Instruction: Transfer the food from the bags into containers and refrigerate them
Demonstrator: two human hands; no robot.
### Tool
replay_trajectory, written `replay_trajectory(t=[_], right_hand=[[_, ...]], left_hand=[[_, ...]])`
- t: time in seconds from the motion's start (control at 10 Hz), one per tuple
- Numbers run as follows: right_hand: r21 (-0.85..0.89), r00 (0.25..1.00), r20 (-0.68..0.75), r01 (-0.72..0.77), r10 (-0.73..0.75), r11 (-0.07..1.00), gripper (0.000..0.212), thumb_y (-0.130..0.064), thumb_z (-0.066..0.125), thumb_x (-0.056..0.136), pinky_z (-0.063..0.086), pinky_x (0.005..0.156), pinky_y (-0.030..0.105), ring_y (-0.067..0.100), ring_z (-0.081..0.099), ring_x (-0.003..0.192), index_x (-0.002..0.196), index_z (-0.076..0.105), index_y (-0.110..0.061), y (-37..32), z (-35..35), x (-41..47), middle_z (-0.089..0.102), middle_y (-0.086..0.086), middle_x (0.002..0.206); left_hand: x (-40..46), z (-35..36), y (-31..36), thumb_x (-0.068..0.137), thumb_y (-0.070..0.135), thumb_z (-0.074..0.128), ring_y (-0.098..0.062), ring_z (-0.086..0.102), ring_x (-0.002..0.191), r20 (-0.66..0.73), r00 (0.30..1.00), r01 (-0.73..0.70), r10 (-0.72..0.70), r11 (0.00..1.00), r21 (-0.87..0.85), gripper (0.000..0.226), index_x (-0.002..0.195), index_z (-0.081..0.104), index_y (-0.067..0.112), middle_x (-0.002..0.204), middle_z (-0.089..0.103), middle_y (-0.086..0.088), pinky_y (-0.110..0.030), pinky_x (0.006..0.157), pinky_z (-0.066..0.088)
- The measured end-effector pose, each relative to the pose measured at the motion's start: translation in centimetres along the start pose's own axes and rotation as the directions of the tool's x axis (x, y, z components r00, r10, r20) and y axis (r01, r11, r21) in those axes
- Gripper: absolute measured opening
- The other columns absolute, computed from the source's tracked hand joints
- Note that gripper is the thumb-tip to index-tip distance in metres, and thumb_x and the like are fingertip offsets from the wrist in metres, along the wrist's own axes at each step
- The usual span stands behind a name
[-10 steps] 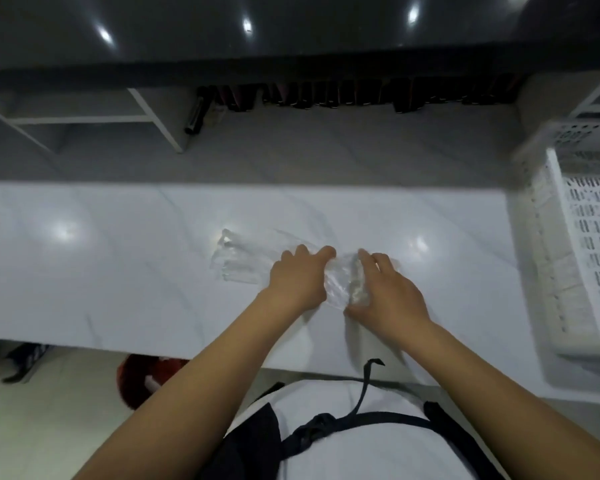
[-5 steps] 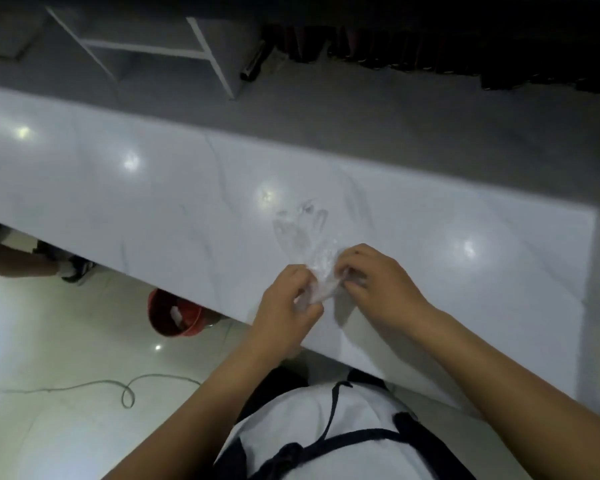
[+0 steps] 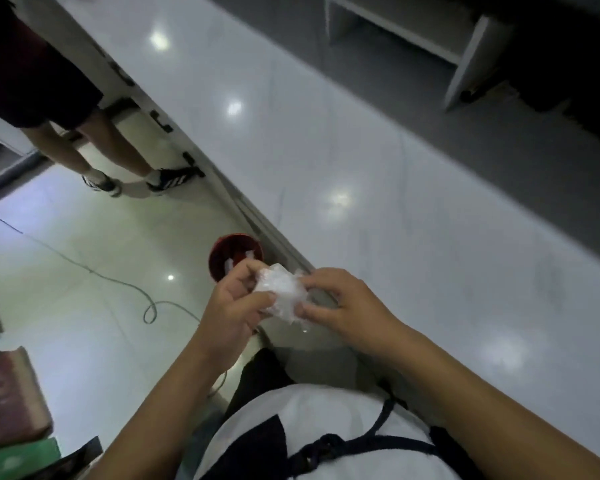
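Note:
A crumpled clear plastic bag (image 3: 280, 293) is bunched into a small wad between both hands, held in the air just off the front edge of the white marble counter (image 3: 378, 188). My left hand (image 3: 234, 308) grips its left side with curled fingers and thumb. My right hand (image 3: 343, 306) pinches its right side. No food or container is visible.
A red bin (image 3: 234, 254) with white scraps inside stands on the floor below the hands, against the counter base. Another person's legs (image 3: 94, 150) stand at the far left. A cable (image 3: 125, 285) loops across the glossy floor. Boxes (image 3: 9, 396) sit at the bottom left.
The bag has been lifted off the counter and scrunched into a tight wad between both hands. The hands moved back past the counter edge, and my view swung left and down toward the floor.

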State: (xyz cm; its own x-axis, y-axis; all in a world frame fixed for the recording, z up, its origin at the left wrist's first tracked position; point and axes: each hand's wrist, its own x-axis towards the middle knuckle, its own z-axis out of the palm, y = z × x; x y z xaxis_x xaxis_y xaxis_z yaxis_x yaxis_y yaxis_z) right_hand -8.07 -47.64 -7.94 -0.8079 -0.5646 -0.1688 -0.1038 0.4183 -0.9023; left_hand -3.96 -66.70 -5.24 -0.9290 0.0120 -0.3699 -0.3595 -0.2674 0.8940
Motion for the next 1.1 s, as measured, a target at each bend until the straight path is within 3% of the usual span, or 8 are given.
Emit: replay_trajectory(t=[0.1,0.3,0.4,0.6,0.8,0.9,1.0,1.1], right_hand=[[-0.227,1.000,0.020,0.004,0.001,0.974,0.027,-0.042,0.070,0.088,0.038,0.098,0.032,0.009,0.044,0.108,0.112,0.074,-0.031,-1.6,4.3,4.8,0.059,-0.008,0.109],[-0.526,0.996,-0.086,-0.060,0.017,0.848,0.010,-0.032,0.071,0.088,0.021,0.071,0.030,0.011,0.035,0.084,0.093,0.077,-0.036,-3.5,13.8,14.9,0.037,-0.023,0.069],[-0.419,0.981,-0.065,-0.195,0.185,0.887,0.015,-0.024,0.068,0.086,0.038,0.083,0.035,0.006,0.056,0.078,0.090,0.077,-0.036,-2.5,18.0,19.4,0.064,-0.018,0.066],[-0.333,0.912,0.161,-0.310,0.377,0.891,0.029,-0.023,0.060,0.082,0.045,0.102,0.047,0.013,0.064,0.107,0.104,0.074,-0.035,1.1,24.4,27.5,0.069,-0.014,0.102],[-0.445,0.731,0.352,-0.420,0.585,0.791,0.044,-0.027,0.064,0.085,0.042,0.094,0.027,0.020,0.058,0.114,0.128,0.063,-0.020,10.4,30.7,36.6,0.061,0.004,0.123],[-0.559,0.630,0.337,-0.464,0.699,0.687,0.051,-0.041,0.062,0.081,0.044,0.090,0.030,0.025,0.057,0.114,0.130,0.059,-0.028,18.3,33.5,41.0,0.057,0.008,0.134],[-0.719,0.623,0.277,-0.370,0.731,0.588,0.066,-0.057,0.051,0.078,0.042,0.104,0.044,0.036,0.051,0.127,0.139,0.051,-0.031,25.4,36.1,44.7,0.050,0.012,0.145],[-0.678,0.664,0.253,-0.397,0.703,0.619,0.064,-0.049,0.054,0.084,0.042,0.106,0.045,0.037,0.051,0.128,0.143,0.048,-0.024,30.3,39.1,47.7,0.051,0.016,0.145]], left_hand=[[1.4,-6.0,0.1,0.071,-0.003,0.057,-0.025,0.062,0.080,-0.053,0.998,0.029,-0.032,0.998,-0.057,0.030,0.087,0.066,0.021,0.088,0.065,-0.012,-0.031,0.064,0.053],[5.2,-17.8,-0.9,0.089,0.008,0.066,-0.017,0.064,0.098,-0.279,0.960,0.072,-0.018,0.980,0.183,0.023,0.095,0.067,0.031,0.100,0.069,0.003,-0.029,0.080,0.052],[7.0,-23.7,-1.4,0.090,0.014,0.067,-0.003,0.065,0.093,-0.290,0.956,0.127,-0.043,0.952,0.278,0.019,0.097,0.067,0.032,0.097,0.070,0.014,-0.024,0.081,0.053],[11.3,-32.5,-6.1,0.087,0.007,0.067,-0.010,0.064,0.092,-0.347,0.930,0.229,-0.118,0.927,0.297,0.024,0.105,0.067,0.022,0.102,0.070,0.005,-0.023,0.081,0.051],[15.6,-38.7,-15.7,0.092,0.016,0.066,-0.017,0.053,0.118,-0.542,0.775,0.452,-0.325,0.884,0.115,0.059,0.143,0.042,0.032,0.135,0.050,0.000,-0.024,0.089,0.047],[16.2,-42.0,-23.3,0.094,0.025,0.062,-0.027,0.041,0.136,-0.580,0.686,0.628,-0.440,0.760,0.167,0.064,0.150,0.033,0.028,0.150,0.040,-0.008,-0.039,0.111,0.037],[16.5,-44.9,-30.2,0.095,0.032,0.058,-0.034,0.033,0.142,-0.559,0.657,0.746,-0.506,0.542,0.387,0.069,0.155,0.025,0.021,0.158,0.032,-0.014,-0.046,0.115,0.030],[18.2,-47.0,-35.5,0.096,0.036,0.054,-0.035,0.029,0.145,-0.529,0.679,0.733,-0.508,0.442,0.517,0.070,0.156,0.023,0.018,0.160,0.028,-0.014,-0.049,0.117,0.030]])
